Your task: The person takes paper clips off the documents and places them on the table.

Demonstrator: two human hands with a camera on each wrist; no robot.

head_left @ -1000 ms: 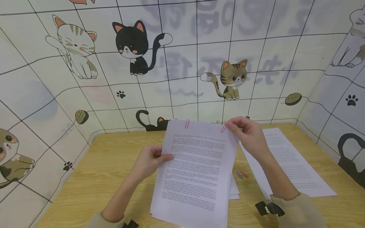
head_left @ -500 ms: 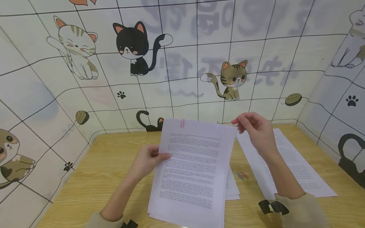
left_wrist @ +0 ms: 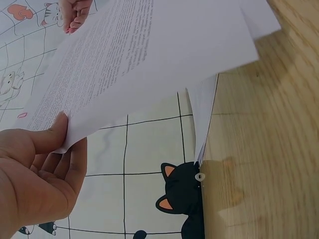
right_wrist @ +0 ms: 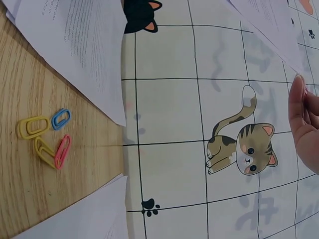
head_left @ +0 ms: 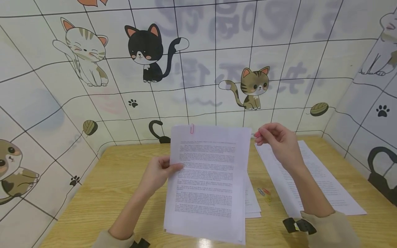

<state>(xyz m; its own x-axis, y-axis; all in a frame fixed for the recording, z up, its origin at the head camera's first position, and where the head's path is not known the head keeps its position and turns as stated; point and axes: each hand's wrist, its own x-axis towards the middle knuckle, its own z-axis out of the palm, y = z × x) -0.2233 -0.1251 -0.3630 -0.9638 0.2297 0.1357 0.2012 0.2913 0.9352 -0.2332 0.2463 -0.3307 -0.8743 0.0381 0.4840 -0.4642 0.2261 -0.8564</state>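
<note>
Between thumb and fingers, my left hand (head_left: pixel 156 174) grips the left edge of a small stack of printed sheets (head_left: pixel 206 137), held up and tilted over the table. A pink paper clip (head_left: pixel 192 128) sits on the stack's top edge, toward the left. Just off the stack's top right corner, my right hand (head_left: pixel 280 144) pinches another pink paper clip (head_left: pixel 257 134), mostly hidden by the fingertips. The left wrist view shows the left thumb (left_wrist: pixel 52 137) lying on the printed side, the other fingers behind the paper.
More sheets (head_left: pixel 252 205) lie on the wooden table (head_left: pixel 118 179) behind the held stack. Farther right is another printed sheet (head_left: pixel 322 189). Between them lie loose paper clips: blue (right_wrist: pixel 61 119), pink (right_wrist: pixel 62 152) and yellow (right_wrist: pixel 34 128). A cat-patterned wall (head_left: pixel 198 82) borders the table.
The right hand has pulled the right-hand pink paper clip off the stack's corner and moved right with it. The stack has shifted slightly left and stands straighter in the left hand.
</note>
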